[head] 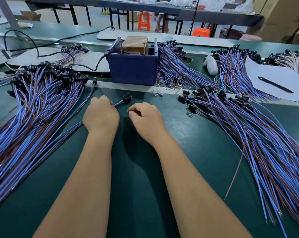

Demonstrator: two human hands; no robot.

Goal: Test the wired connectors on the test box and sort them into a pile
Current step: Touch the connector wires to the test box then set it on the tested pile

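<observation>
Two bare forearms are being extended from the near edge over the green work surface [142, 169]. The left hand [101, 115] is being held curled, knuckles up, around a small bundle of wired connectors [125, 98]; the black connector heads are projecting just beyond the fingers toward the far right, and the blue and brown wires are trailing out from under the hand toward the near left. The right hand [146, 118] is being held just beside the left, fingers loosely curled with the thumb tucked against the forefinger; nothing is being gripped by it.

Directly beyond the hands, the test box [133, 66] is being seated inside a blue bin at the far edge of the work surface, with a brown block showing above its rim and a black cable [87, 66] being routed away to the left.

A large pile of connectors [35, 103] is being kept to the left of the hands, heads pointing far. A second pile [248, 127] is being kept to the right, fanning toward the near right corner. Further bundles are being stored behind and to the right of the bin. A white sheet [282, 79] with a black pen [275, 85] on it is lying at the far right.
</observation>
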